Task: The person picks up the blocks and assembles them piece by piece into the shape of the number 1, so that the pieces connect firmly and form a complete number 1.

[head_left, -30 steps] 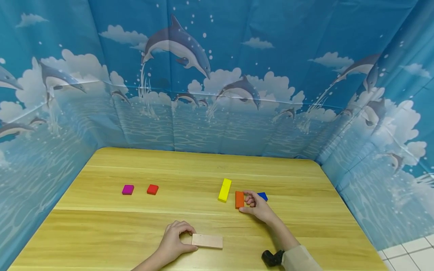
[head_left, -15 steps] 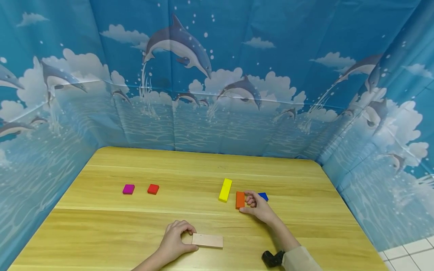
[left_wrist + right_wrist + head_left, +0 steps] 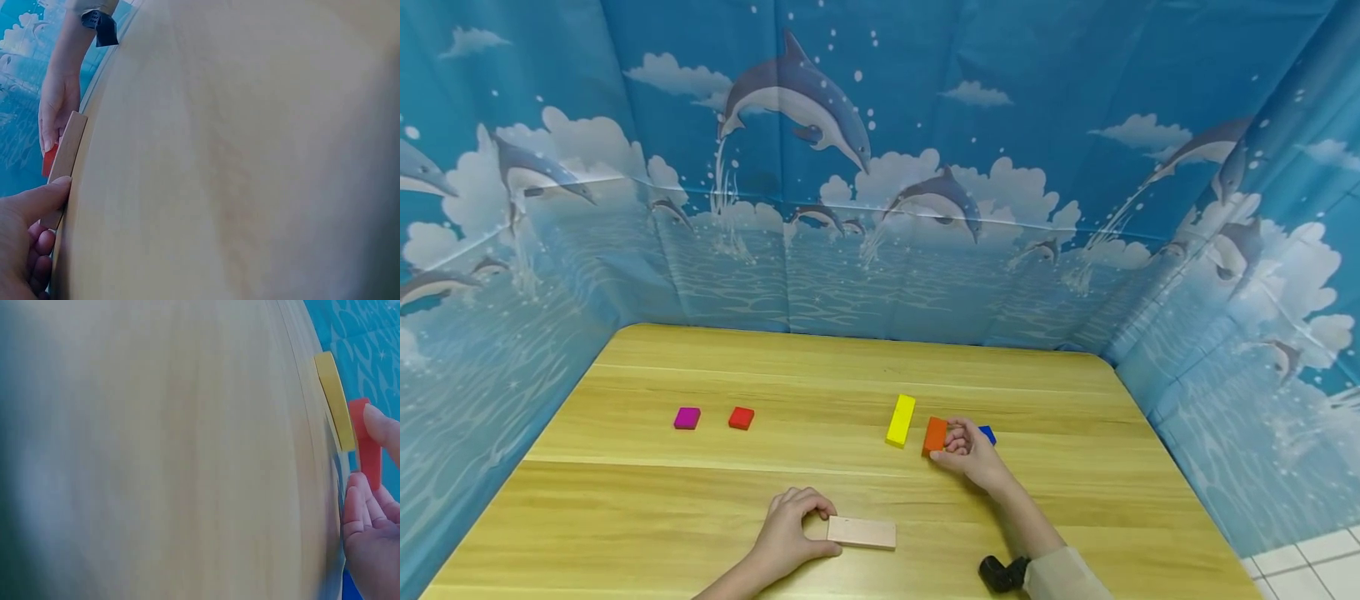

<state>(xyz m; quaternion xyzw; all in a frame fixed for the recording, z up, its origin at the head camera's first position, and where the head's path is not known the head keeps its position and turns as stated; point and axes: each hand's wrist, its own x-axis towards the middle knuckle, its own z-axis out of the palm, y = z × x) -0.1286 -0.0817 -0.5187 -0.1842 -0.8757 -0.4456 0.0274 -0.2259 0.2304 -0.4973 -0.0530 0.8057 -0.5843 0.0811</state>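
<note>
Near the front of the table, my left hand (image 3: 788, 527) pinches the left end of a plain wooden block (image 3: 863, 533) between thumb and fingers. Further back and to the right, my right hand (image 3: 979, 460) grips an orange block (image 3: 935, 436) by its ends, thumb at the near one. The right wrist view has this orange block (image 3: 370, 450) upright between thumb and fingers, beside a yellow block (image 3: 334, 400). That long yellow block (image 3: 901, 421) lies just left of it on the table. Partly hidden behind the right hand is a blue block (image 3: 988, 435).
Two small square blocks, one magenta (image 3: 687, 418) and one red (image 3: 742, 418), lie at the left of the wooden table (image 3: 625, 500). A black device (image 3: 1002, 573) sits at the right wrist. A dolphin-print curtain (image 3: 820, 275) encloses the back and sides.
The orange block has tilted and risen slightly in my right hand, which has shifted a little up and away. My left hand and the plain block stay as they were.
</note>
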